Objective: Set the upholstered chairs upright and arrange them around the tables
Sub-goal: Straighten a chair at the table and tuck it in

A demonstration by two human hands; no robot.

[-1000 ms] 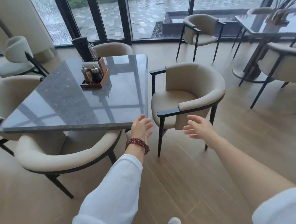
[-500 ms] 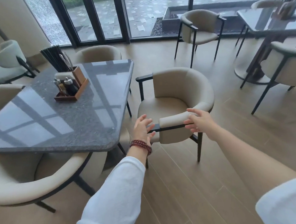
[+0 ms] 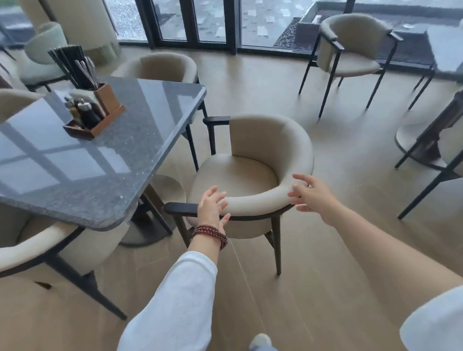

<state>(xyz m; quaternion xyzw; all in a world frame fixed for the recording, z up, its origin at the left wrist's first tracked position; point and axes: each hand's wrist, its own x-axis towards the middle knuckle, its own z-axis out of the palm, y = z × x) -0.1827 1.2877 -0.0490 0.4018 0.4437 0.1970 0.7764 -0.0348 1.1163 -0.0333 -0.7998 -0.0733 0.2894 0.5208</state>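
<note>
Two spread hands, left hand (image 3: 212, 207) and right hand (image 3: 312, 195), at one upright chair (image 3: 251, 171) beside one table (image 3: 62, 174).

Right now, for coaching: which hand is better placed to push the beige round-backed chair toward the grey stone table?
Probably the right hand: it is at the side of the beige round-backed chair away from the grey stone table; the left hand is nearer it.

Chair (image 3: 254, 171): smooth, matt beige upholstery on dark matt frame. Worktop (image 3: 62, 169): glossy speckled dark stone. Floor (image 3: 325, 264): matt wood-look planks.
</note>
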